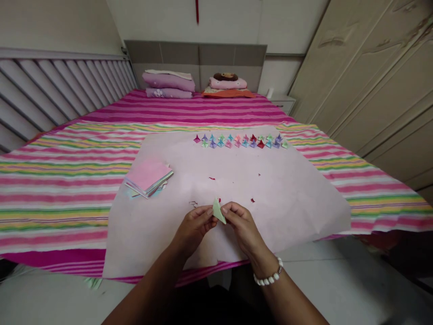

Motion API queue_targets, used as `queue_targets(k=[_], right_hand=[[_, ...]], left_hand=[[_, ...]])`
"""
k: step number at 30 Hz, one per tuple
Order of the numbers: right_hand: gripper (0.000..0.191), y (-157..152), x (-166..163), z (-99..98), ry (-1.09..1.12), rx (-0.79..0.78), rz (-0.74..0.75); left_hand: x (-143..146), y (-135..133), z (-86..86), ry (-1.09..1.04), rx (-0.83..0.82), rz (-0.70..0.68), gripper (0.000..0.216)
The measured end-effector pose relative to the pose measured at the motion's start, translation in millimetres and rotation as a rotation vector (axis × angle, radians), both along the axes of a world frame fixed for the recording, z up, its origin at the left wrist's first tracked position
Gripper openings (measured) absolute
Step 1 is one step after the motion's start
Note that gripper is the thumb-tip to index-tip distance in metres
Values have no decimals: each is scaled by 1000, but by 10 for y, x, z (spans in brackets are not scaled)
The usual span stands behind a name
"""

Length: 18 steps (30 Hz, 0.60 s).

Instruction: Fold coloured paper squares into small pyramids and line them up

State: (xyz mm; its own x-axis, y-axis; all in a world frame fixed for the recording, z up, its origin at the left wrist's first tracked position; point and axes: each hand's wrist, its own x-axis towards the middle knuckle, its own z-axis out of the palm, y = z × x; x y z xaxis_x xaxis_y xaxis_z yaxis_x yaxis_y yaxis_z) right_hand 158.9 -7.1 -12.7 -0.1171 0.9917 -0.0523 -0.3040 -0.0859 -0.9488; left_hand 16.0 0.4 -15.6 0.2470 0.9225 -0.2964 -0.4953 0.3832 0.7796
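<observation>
A small piece of folded light green paper [218, 211], roughly triangular, is held up between my two hands over the near part of a large pale sheet [287, 194]. My left hand [195, 225] pinches its left side between thumb and fingers. On the other side, my right hand [242, 224] grips the right edge in the same way; a white bead bracelet circles that wrist. Fingertips cover parts of the folds. Toward the far edge of the sheet, several small folded paper pieces [245, 142] in many colours stand in two rows.
A stack of square coloured paper [149, 175], pink on top, lies at the sheet's left. Small dark red scraps [252, 200] are scattered near my hands. The sheet rests on a striped bed cover [61, 198]. Folded bedding [169, 85] is piled by the headboard. A wardrobe [379, 81] stands right.
</observation>
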Motion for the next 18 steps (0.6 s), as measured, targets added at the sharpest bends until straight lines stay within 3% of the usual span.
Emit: queue_targets(k=[6, 10, 15, 18], right_hand=[[18, 13, 19, -4, 10, 3, 1], [15, 35, 24, -39, -97, 55, -40], [9, 45, -11, -97, -212, 96, -152], [5, 40, -25, -109, -244, 162, -211]], left_hand=[[-15, 13, -26, 1, 14, -45, 31], [-26, 19, -36, 198, 68, 15, 30], [19, -25, -14, 626, 368, 159, 27], [66, -72, -9, 765, 535, 197, 39]])
